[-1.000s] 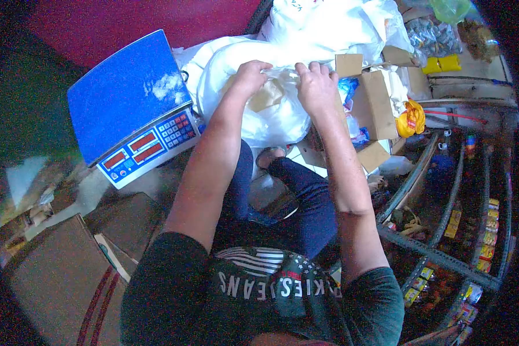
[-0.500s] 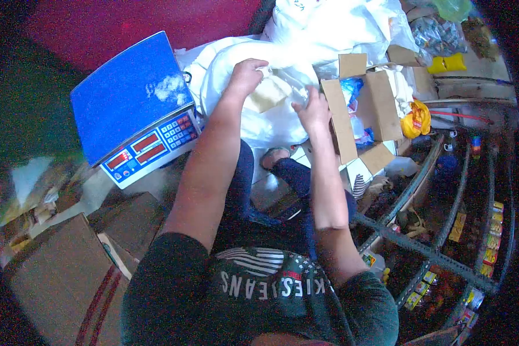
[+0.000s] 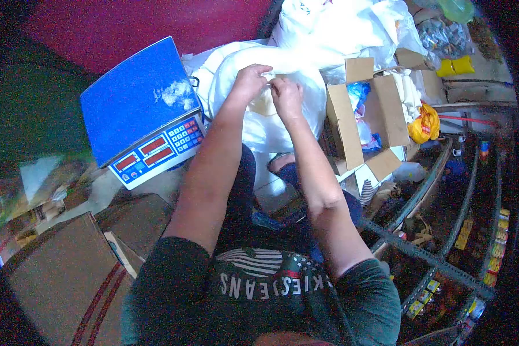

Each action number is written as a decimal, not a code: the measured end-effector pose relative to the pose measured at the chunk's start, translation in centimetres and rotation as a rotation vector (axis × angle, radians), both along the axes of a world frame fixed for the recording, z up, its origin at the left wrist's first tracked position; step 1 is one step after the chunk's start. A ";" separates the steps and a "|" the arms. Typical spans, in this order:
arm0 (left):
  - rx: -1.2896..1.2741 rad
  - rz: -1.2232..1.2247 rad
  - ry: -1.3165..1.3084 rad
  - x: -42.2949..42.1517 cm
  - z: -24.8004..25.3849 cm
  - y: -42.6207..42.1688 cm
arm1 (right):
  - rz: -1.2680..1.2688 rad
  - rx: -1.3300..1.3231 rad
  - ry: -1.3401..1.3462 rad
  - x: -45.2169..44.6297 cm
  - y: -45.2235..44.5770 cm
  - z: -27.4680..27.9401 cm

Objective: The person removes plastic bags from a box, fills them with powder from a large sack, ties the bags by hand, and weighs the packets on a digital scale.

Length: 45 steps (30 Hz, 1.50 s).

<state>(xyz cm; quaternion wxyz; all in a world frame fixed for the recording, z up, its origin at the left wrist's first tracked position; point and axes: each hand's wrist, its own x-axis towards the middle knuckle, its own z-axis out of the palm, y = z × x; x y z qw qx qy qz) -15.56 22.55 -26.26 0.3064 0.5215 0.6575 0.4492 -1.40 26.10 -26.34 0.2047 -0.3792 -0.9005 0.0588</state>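
A large white plastic sack (image 3: 305, 112) stands in front of me with its mouth open. Something pale yellowish (image 3: 263, 105) shows inside, below my fingers. My left hand (image 3: 251, 83) is over the sack's mouth, its fingers pinched on a bit of thin whitish material. Close against it on the right, my right hand (image 3: 287, 98) pinches at the same spot; the small item between the fingertips is too small to name. To the left of the sack is a scale (image 3: 138, 109) with a blue plate, white powder on it and lit red displays.
An open cardboard box (image 3: 393, 109) with blue and clear plastic stands right of the sack. Behind are more white bags (image 3: 328, 32). A yellow-orange bag (image 3: 424, 124) and metal shelving (image 3: 409, 248) are at right. Cardboard (image 3: 57, 277) lies at lower left.
My right hand has moved left from the sack's right side to meet my left hand, its fingers closing. The view has shifted slightly, so the scale and box appear lower and farther right.
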 end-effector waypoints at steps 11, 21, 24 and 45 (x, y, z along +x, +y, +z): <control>-0.333 0.106 0.164 -0.4 -1.0 0.2 | 0.216 -0.005 0.031 1.5 0.5 0.9; -0.367 -0.031 0.438 1.3 2.2 -0.5 | 0.209 0.020 -0.054 4.4 0.1 1.7; -0.292 0.023 0.408 1.9 3.8 -0.8 | 0.138 -0.006 -0.173 4.9 -0.1 4.7; 0.031 0.245 0.426 1.6 2.8 -1.4 | -0.070 -0.323 -0.126 7.8 -2.7 1.9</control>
